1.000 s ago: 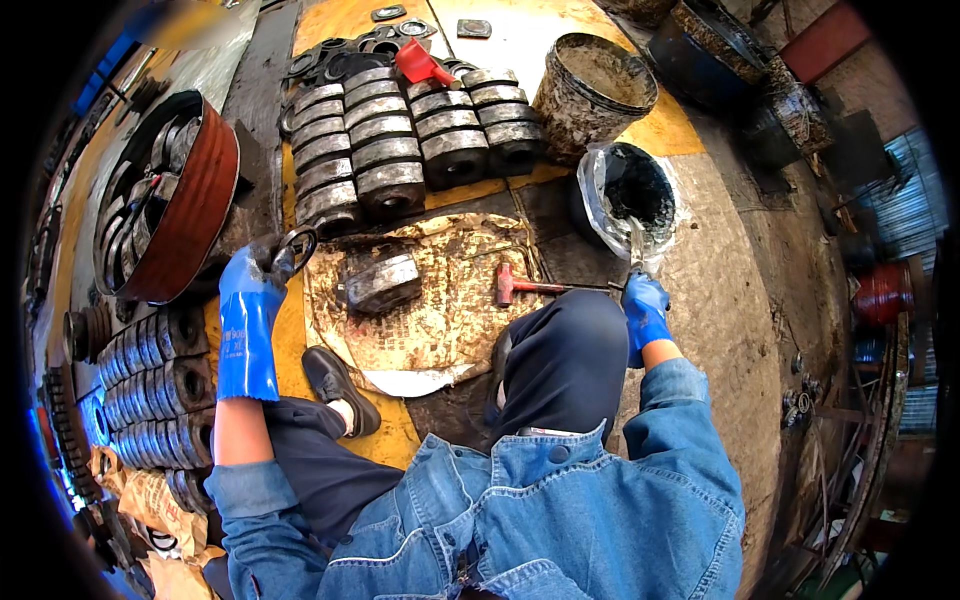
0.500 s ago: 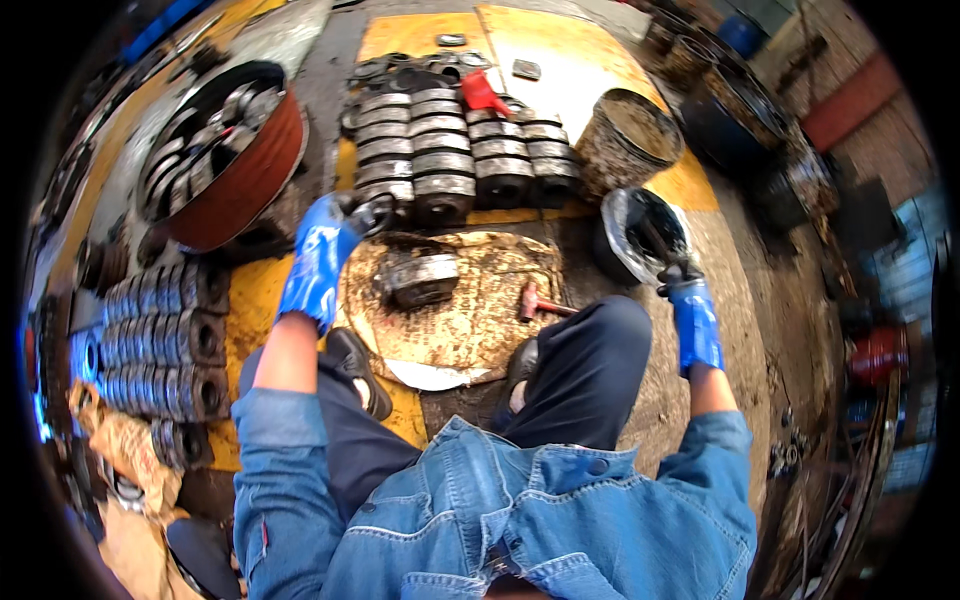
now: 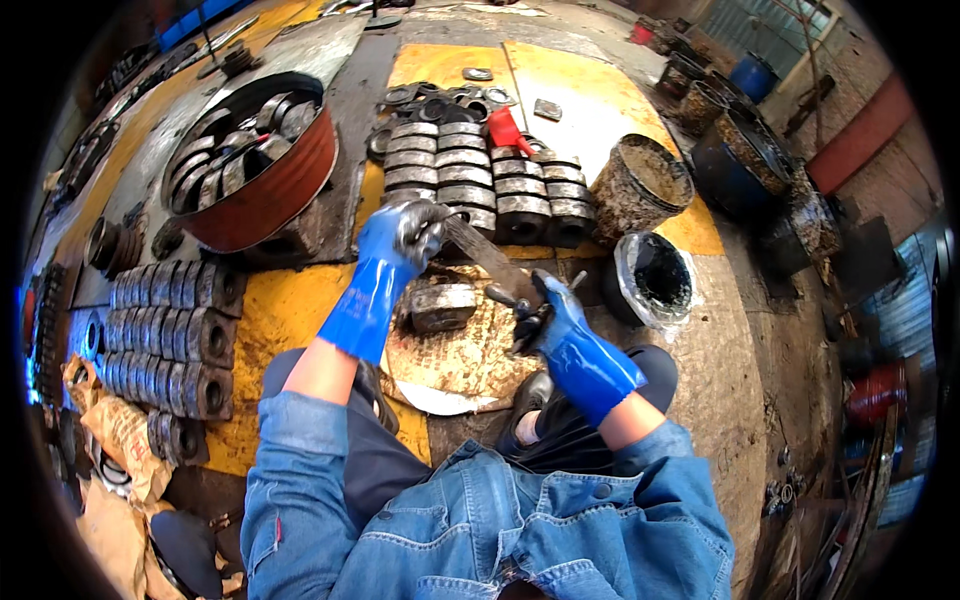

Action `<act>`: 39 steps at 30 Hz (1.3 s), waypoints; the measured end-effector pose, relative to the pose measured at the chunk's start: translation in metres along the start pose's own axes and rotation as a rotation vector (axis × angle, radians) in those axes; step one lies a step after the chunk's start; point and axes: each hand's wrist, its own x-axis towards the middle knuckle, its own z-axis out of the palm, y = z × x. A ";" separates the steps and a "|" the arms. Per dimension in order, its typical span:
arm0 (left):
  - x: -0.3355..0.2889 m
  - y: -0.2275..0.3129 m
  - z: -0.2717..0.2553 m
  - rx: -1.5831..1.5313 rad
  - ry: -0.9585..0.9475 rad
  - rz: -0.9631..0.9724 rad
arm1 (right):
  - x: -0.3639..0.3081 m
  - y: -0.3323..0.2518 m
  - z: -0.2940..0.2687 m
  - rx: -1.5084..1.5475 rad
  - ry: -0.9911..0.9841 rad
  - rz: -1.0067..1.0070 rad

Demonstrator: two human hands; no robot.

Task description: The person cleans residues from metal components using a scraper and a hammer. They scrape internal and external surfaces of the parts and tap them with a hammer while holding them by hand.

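While your R hand (image 3: 560, 325) grips a flat blade (image 3: 482, 252) over the floor, your L hand (image 3: 400, 240), fingers curled, is at its far-left end; can't tell what L holds. Metal block (image 3: 443, 307) lies on the stained sheet (image 3: 470, 370), left of R hand. Lined bucket (image 3: 622, 292) w/ dark contents is right; block rows (image 3: 465, 172) + red scoop (image 3: 506, 128) on far side.

Workshop: grimy bucket (image 3: 617, 192), stacked metal blocks (image 3: 464, 174)

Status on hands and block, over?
Right hand gripping flat blade; left hand at its far end, grip unclear. Metal block on stained sheet. Lined bucket right of right hand.
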 end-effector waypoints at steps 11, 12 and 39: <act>-0.022 0.027 -0.004 0.862 -0.023 0.288 | -0.006 -0.076 -0.037 0.234 0.052 -0.273; -0.024 0.029 -0.008 0.876 -0.057 0.219 | -0.013 -0.093 -0.030 0.217 -0.020 -0.338; -0.037 0.025 -0.015 0.718 0.209 -0.073 | -0.009 -0.132 -0.032 -0.241 0.346 -0.515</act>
